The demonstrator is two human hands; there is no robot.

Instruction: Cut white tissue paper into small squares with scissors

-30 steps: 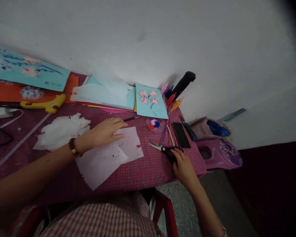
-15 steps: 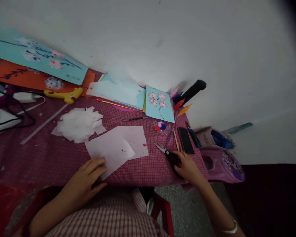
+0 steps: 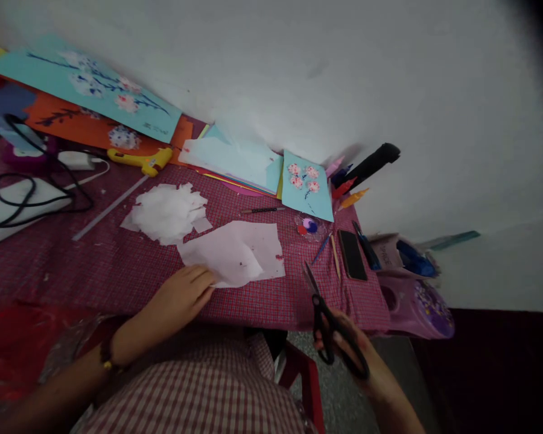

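A counter (image 3: 262, 307) covered in red checked cloth fills the middle of the frame. At upper left, a long light-blue paper sheet (image 3: 104, 90) painted with blossoming branches leans by the wall; right of it lies a stack of coloured paper (image 3: 235, 163) topped with white. At centre, overlapping thin white paper sheets (image 3: 226, 250) with small dark and red marks lie flat. The left hand (image 3: 178, 301), fingers close together, touches their lower-left edge; whether it pinches them, I cannot tell. At lower right, the right hand (image 3: 362, 346) is closed around the handles of black-handled metal scissors (image 3: 317, 299), their blades pointing toward the upper left. Left of centre sits a ragged heap of white paper (image 3: 167, 211). A small light-blue flower card (image 3: 308, 184) stands right of the stack. Smaller still are a yellow glue gun (image 3: 142, 161) at left, a black rectangular phone (image 3: 353, 255) at right, and a clear paint palette (image 3: 308, 226) below the card.
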